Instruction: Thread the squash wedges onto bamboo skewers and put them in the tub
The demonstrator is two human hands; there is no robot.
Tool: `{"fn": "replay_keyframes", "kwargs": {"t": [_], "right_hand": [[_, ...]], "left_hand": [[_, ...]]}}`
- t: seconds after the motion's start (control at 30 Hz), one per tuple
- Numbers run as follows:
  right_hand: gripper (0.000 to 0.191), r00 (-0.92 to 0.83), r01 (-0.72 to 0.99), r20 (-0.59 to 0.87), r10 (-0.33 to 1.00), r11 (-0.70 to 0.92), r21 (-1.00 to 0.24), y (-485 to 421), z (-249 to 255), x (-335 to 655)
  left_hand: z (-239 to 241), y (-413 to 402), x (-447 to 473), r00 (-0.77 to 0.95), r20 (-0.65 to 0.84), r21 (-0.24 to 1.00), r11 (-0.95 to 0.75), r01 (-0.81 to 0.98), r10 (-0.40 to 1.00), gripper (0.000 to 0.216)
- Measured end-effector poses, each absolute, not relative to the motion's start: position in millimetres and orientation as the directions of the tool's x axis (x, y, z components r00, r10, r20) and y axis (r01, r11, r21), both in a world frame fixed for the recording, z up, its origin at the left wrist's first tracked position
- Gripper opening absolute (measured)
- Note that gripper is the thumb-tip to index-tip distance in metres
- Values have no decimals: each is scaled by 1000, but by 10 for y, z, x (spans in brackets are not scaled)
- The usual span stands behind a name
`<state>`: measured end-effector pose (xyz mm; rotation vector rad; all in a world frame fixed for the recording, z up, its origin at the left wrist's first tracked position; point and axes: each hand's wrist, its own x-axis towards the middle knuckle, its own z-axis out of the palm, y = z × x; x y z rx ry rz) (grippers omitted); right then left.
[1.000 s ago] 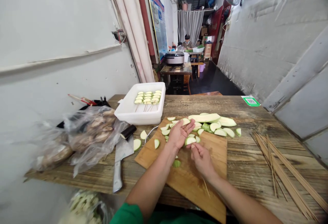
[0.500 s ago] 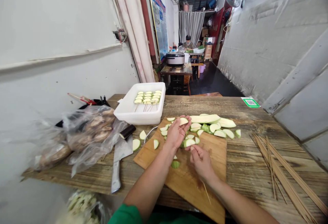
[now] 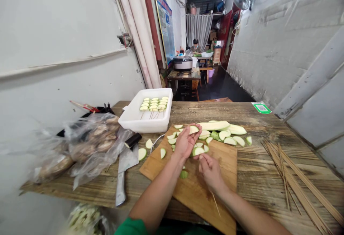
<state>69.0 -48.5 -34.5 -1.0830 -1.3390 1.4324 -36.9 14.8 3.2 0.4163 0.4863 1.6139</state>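
My left hand (image 3: 185,142) hovers over the wooden cutting board (image 3: 196,188), its fingers pinching a pale green vegetable slice (image 3: 193,129). Just below it, my right hand (image 3: 209,170) is closed on a thin bamboo skewer (image 3: 215,202); the skewer's front end points up toward the left hand, and a slice (image 3: 198,151) sits right between the two hands. More cut slices and long halves (image 3: 215,125) lie at the far end of the board.
A white tray (image 3: 134,118) holds several skewered slices. A cleaver (image 3: 124,167) lies left of the board, beside plastic bags of mushrooms (image 3: 88,141). Loose bamboo skewers (image 3: 290,177) lie at the right. A person sits at a far table behind a cooker (image 3: 182,62).
My left hand has closed its fingers round a slice and lifted it a little. My right hand has stayed low with the skewer, edging slightly toward the left hand.
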Motion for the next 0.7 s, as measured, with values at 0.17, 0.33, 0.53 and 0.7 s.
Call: {"fn": "replay_keyframes", "kwargs": {"t": [0.17, 0.33, 0.53, 0.7], "right_hand": [[33, -227, -24, -19, 974, -25, -999, -480, -377, 683], [32, -228, -25, -7, 974, -14, -1000, -477, -374, 679], [34, -217, 45, 25, 976, 36, -998, -477, -340, 684], [33, -203, 109, 71, 977, 95, -990, -478, -337, 690]], "left_hand": [[45, 131, -345, -100, -53, 549, -55, -834, 994, 15], [30, 127, -334, -92, -42, 556, -53, -829, 995, 16], [6, 127, -337, -79, -20, 543, -55, -838, 997, 15], [14, 119, -332, -71, -28, 539, -45, -841, 997, 15]]}}
